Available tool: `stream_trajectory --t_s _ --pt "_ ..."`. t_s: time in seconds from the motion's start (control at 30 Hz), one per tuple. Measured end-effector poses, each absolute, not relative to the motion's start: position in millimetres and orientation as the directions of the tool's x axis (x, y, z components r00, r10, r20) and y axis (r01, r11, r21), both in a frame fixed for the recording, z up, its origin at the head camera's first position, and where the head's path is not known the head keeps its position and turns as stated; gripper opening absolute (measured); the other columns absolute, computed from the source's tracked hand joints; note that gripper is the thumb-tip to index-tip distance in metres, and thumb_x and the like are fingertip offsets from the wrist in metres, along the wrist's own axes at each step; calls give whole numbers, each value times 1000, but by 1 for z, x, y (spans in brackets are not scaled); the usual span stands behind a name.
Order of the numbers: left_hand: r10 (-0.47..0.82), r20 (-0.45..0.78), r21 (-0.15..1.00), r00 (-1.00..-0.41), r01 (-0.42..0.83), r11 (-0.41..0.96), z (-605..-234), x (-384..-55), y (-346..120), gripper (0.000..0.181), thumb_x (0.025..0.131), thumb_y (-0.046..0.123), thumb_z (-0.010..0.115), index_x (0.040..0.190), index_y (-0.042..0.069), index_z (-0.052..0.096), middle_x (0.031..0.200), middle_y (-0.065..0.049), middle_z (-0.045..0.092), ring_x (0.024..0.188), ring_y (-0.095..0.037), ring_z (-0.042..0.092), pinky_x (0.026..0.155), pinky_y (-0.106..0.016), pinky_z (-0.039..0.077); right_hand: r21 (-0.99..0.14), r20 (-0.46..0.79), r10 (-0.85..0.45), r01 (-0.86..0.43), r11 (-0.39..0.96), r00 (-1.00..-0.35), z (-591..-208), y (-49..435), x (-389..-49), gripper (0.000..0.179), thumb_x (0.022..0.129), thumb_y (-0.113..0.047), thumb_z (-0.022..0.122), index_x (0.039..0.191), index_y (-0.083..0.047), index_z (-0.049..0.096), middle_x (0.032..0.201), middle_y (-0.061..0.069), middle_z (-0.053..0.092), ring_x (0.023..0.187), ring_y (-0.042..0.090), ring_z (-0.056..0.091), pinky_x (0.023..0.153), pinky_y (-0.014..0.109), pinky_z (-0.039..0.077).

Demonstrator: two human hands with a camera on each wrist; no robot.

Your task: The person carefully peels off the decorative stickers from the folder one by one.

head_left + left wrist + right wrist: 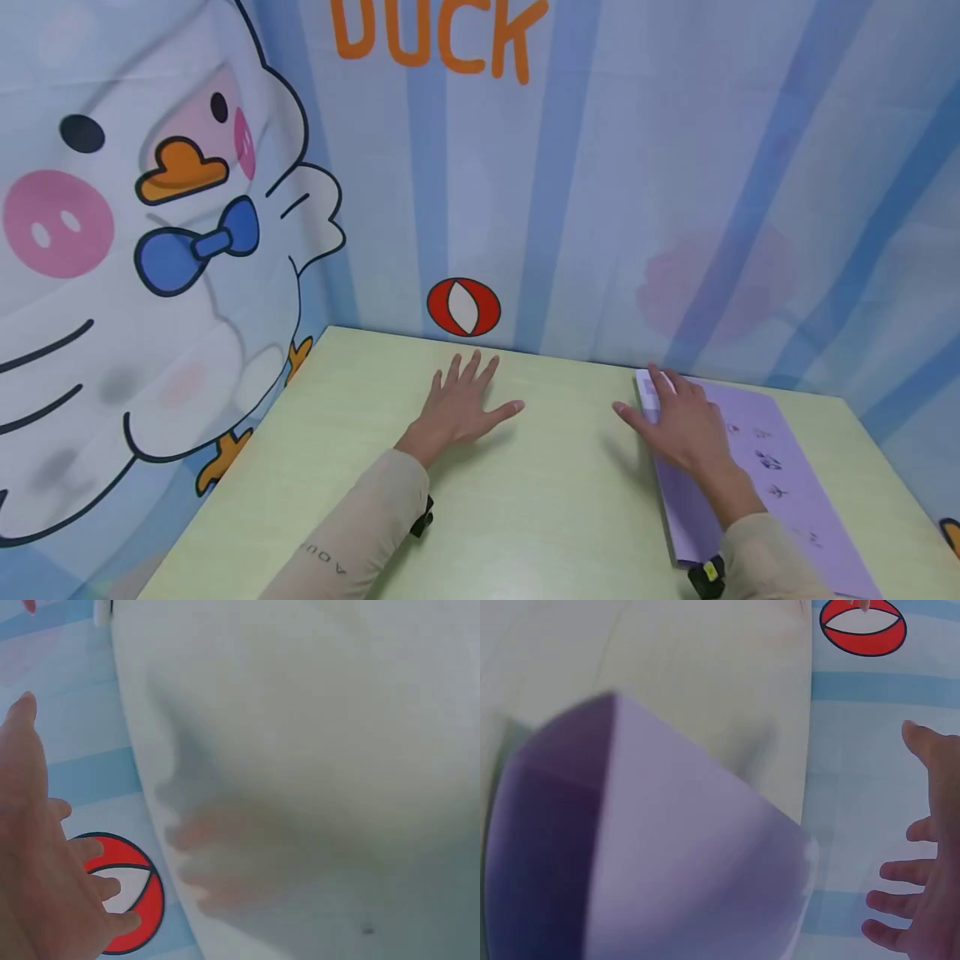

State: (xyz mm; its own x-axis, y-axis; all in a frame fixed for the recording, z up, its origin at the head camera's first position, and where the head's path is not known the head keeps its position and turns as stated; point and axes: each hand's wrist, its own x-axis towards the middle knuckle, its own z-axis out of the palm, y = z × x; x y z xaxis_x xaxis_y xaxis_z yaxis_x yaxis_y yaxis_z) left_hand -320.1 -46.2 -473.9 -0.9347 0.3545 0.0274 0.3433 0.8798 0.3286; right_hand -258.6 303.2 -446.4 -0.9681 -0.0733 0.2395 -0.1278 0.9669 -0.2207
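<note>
My left hand point(454, 408) is spread with straight fingers over the pale table, its shadow just below it. Nothing is in its grasp. At the right, my right hand point(688, 429) is likewise spread, thumb out to the left, and overlaps a flat purple item point(795, 467) with small dark pictures printed on it. In the right wrist view, the same purple item point(697, 847) looms close below, showing a lit top and a darker side. The right hand point(937, 892) appears there with its fingers apart and holding nothing.
The pale table point(540, 508) meets a light blue striped cloth backdrop point(487, 192) at its far edge. The backdrop carries a large white duck point(247, 333) at the left and a red and white ball print point(463, 307). Both forearms wear beige sleeves point(360, 517).
</note>
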Motion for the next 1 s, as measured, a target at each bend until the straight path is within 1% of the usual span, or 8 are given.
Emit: stream_trajectory --t_s 0.1,0.23,0.33,0.47,0.53,0.7,0.77,1.0 --pt "378 35 329 -925 368 870 -464 -320 -40 99 95 87 35 172 29 16 178 -8 13 163 -39 5 127 -65 8 -234 224 -46 -99 967 -974 -442 311 -255 100 98 -74 54 163 0 36 157 33 41 139 59 40 94 78 43" --pt "440 27 360 -898 419 833 -448 -316 -32 96 97 83 38 172 28 15 178 -9 13 163 -38 7 127 -65 11 -215 156 -25 -59 975 -987 -439 322 -249 98 99 -67 59 159 7 36 154 38 41 136 62 40 94 78 43" --pt "489 14 377 -872 457 806 -441 -311 -26 94 98 81 39 172 30 13 178 -8 11 163 -37 6 127 -65 12 -213 54 6 -6 977 -999 -439 328 -244 97 98 -60 63 156 13 36 151 44 39 132 66 40 95 79 43" --pt "531 24 390 -847 497 775 -436 -303 -16 94 98 80 41 172 31 13 179 -6 9 164 -36 6 127 -64 13 -217 -100 50 71 974 -994 -440 331 -240 97 97 -58 67 150 19 37 146 48 38 129 70 40 96 78 44" --pt "544 34 398 -838 511 762 -435 -300 -12 93 98 80 41 172 31 14 179 -5 9 164 -35 6 127 -64 13 -215 -141 60 90 973 -988 -442 331 -239 97 97 -57 67 147 21 38 144 50 38 131 72 37 97 77 44" --pt "559 44 403 -828 526 749 -437 -295 -2 93 97 82 41 172 35 13 179 -2 9 164 -33 7 127 -63 15 -212 -156 67 99 972 -986 -450 329 -236 92 98 -54 69 145 21 43 142 49 41 133 74 34 96 77 45" --pt "564 47 402 -824 533 745 -439 -293 2 93 97 82 41 172 35 13 179 -1 9 164 -33 8 127 -63 17 -210 -149 58 88 974 -987 -452 328 -234 91 98 -54 69 144 20 44 141 48 43 131 73 37 95 76 47" --pt "593 48 402 -804 559 725 -447 -290 13 93 97 83 41 172 35 13 179 0 10 164 -32 10 127 -63 19 -194 -117 34 57 979 -993 -457 327 -228 83 101 -49 65 146 19 46 142 47 46 129 69 45 102 74 44"
